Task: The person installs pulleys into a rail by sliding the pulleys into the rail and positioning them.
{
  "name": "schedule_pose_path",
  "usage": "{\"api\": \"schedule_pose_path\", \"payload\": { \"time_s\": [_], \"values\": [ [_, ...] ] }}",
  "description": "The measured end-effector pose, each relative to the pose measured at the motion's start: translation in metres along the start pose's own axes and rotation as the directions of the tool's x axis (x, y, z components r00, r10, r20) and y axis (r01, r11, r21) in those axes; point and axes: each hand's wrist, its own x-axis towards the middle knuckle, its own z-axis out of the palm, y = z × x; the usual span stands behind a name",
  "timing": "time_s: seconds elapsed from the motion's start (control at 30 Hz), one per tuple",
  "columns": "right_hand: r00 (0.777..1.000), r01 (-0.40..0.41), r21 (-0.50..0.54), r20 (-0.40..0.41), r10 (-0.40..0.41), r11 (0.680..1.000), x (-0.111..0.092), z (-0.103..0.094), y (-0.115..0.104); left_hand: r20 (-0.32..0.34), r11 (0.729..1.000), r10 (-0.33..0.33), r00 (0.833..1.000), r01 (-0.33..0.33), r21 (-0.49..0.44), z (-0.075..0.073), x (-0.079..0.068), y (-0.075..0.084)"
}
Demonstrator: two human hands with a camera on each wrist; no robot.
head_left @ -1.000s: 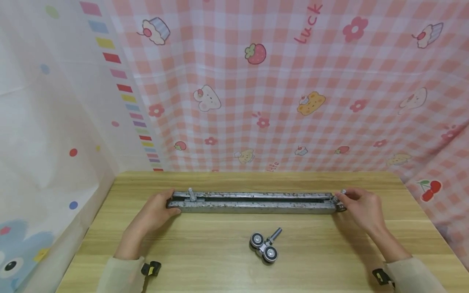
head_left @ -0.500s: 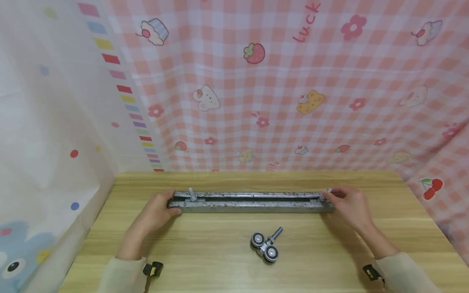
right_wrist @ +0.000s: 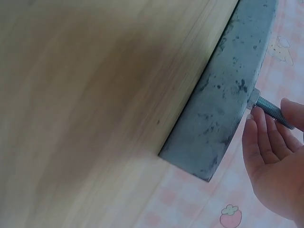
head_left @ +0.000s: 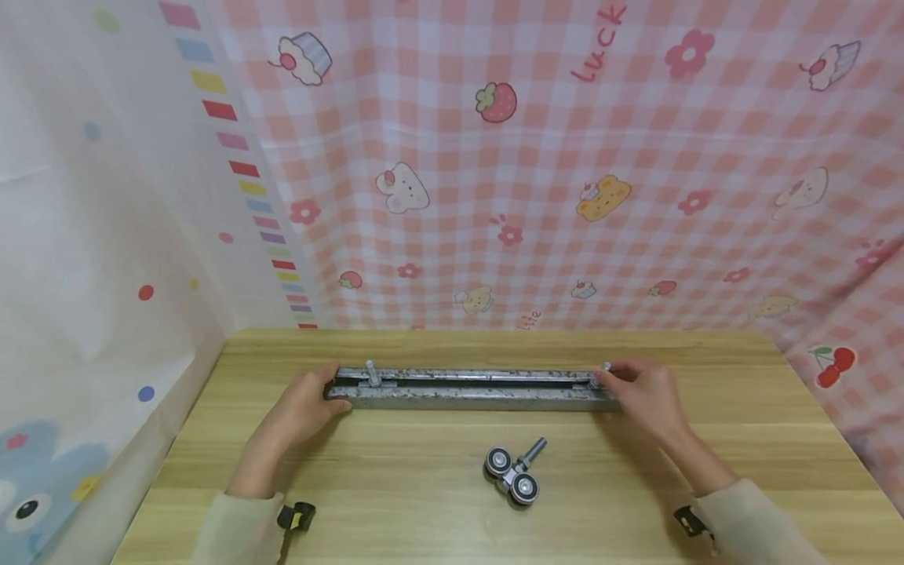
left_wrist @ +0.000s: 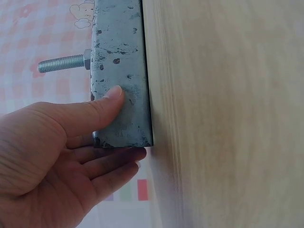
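A speckled grey metal track [head_left: 480, 399] lies on the wooden table with its long slot facing up. My left hand [head_left: 300, 404] grips its left end, thumb on the front face and fingers around the end, as the left wrist view shows. Close by, a threaded bolt [left_wrist: 61, 63] with a nut stands up from the slot. Near the track's right end, my right hand [head_left: 646, 396] pinches a second upright bolt [right_wrist: 273, 111] between thumb and fingers. Whatever carries this bolt is mostly hidden inside the track. A loose roller hanger [head_left: 512, 476] with black-rimmed wheels and a bolt lies in front.
The wooden tabletop [head_left: 395, 486] ends against a pink checked cloth [head_left: 452, 235] hanging behind it. A white cloth [head_left: 127, 220] with coloured dots hangs along the left side.
My right hand has moved left with its bolt, from the track's right end to farther along the slot. The carrier that stuck out there is now inside. My left hand stays put.
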Motion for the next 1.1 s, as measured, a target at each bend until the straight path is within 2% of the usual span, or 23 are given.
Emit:
{"api": "schedule_pose_path", "payload": {
  "time_s": [1.1],
  "values": [
    [0.998, -0.021, 0.059, 0.058, 0.017, 0.998, 0.0, 0.025, -0.024, 0.006, 1.0, -0.007, 1.0, 0.007, 0.01, 0.0, -0.001, 0.001]
  ]
}}
